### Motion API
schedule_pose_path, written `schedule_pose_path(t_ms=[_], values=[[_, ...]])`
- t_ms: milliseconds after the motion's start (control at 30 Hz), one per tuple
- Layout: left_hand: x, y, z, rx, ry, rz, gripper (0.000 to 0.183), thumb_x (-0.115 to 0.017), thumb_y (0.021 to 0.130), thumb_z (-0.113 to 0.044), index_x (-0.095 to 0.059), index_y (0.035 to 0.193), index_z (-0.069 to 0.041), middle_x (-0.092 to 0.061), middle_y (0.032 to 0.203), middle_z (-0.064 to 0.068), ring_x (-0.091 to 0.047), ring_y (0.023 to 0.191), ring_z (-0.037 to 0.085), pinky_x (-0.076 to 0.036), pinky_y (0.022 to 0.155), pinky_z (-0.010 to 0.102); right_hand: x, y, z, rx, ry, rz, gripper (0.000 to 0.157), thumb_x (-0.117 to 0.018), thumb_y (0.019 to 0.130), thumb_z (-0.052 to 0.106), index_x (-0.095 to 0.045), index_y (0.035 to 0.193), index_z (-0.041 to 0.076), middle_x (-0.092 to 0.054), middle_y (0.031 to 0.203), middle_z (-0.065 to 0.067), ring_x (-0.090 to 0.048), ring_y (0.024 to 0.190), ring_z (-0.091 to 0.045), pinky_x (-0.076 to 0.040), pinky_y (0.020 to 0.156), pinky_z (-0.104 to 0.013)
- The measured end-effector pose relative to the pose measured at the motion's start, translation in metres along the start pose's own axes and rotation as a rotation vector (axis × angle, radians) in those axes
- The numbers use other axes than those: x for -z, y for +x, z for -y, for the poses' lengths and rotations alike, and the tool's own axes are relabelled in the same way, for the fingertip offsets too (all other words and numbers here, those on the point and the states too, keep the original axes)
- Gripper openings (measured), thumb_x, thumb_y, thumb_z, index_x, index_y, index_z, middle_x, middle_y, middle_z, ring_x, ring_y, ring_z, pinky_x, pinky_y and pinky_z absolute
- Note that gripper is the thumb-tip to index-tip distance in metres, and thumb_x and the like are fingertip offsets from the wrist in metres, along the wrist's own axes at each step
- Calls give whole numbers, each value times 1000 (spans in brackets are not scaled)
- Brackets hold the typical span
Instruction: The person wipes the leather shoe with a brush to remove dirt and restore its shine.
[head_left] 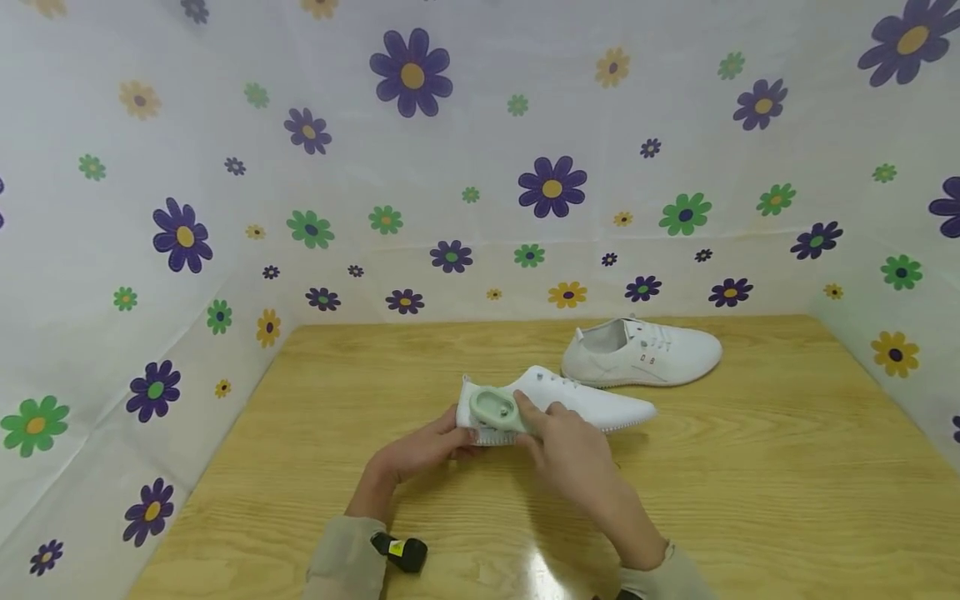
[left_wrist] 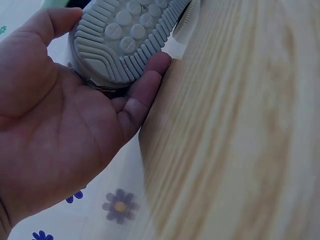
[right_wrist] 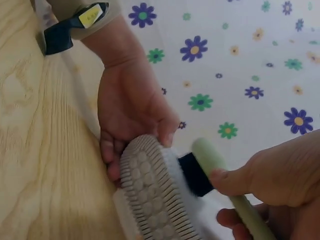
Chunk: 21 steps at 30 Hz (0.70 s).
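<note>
A white lace-up shoe [head_left: 600, 408] is tilted onto its side above the table, toe to the right. My left hand [head_left: 418, 451] grips it by the heel; in the left wrist view, the thumb and fingers lie around the heel end of the ridged, studded sole [left_wrist: 131, 31]. With my right hand [head_left: 579, 457] I hold a light green brush [head_left: 492, 407] by its handle, its oval head against the shoe's side near the heel. Dark bristles [right_wrist: 195, 175] face the shoe's upper in the right wrist view. The handle's far end is hidden by my right hand.
A second white shoe [head_left: 684, 357] sits upright behind the first, toe to the right. The wooden table [head_left: 787, 467] is bordered by a flower-printed white cloth [head_left: 480, 142] at the back and sides. A black strap device [head_left: 405, 552] is on my left wrist.
</note>
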<state>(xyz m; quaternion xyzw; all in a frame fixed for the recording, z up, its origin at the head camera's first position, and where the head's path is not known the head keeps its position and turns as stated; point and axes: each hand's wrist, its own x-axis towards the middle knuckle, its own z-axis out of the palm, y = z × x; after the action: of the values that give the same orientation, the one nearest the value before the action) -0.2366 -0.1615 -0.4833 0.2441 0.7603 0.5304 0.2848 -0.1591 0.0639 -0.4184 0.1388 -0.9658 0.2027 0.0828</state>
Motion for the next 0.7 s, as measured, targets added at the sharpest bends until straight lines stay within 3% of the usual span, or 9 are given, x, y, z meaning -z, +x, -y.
schedule_pose_path(t_ms=[133, 267, 467, 700], values=[[0, 0, -4, 7, 22, -34, 51, -41, 99, -25, -22, 143, -5, -51, 124, 17, -55, 107, 27, -47, 87, 36, -1, 3, -1, -2, 22, -15, 53, -62, 91, 30, -47, 140, 17, -56, 82, -9, -46, 59, -15, -38, 48, -29], [-1, 0, -4, 12, 25, -44, 52, -42, 99, -26, -22, 144, -6, -49, 127, 18, -56, 108, 28, -47, 88, 38, -4, 2, 0, 30, 58, 24, 53, -60, 92, 32, -46, 141, 15, -55, 81, -8, -45, 57, -14, -38, 47, -28], [-4, 2, -1, 29, 9, -49, 52, -41, 99, -26, -22, 144, -8, -49, 127, 17, -56, 108, 27, -46, 90, 40, 12, -4, -8, -24, 84, 97, 53, -63, 91, 29, -47, 140, 16, -56, 82, -9, -46, 59, -15, -38, 48, -31], [-4, 2, -1, 33, 19, -53, 51, -38, 100, -26, -21, 144, -6, -50, 123, 17, -55, 105, 25, -46, 88, 37, 5, 2, -14, -47, 66, 36, 55, -61, 92, 29, -44, 142, 15, -57, 86, -11, -49, 64, -17, -43, 54, -34]])
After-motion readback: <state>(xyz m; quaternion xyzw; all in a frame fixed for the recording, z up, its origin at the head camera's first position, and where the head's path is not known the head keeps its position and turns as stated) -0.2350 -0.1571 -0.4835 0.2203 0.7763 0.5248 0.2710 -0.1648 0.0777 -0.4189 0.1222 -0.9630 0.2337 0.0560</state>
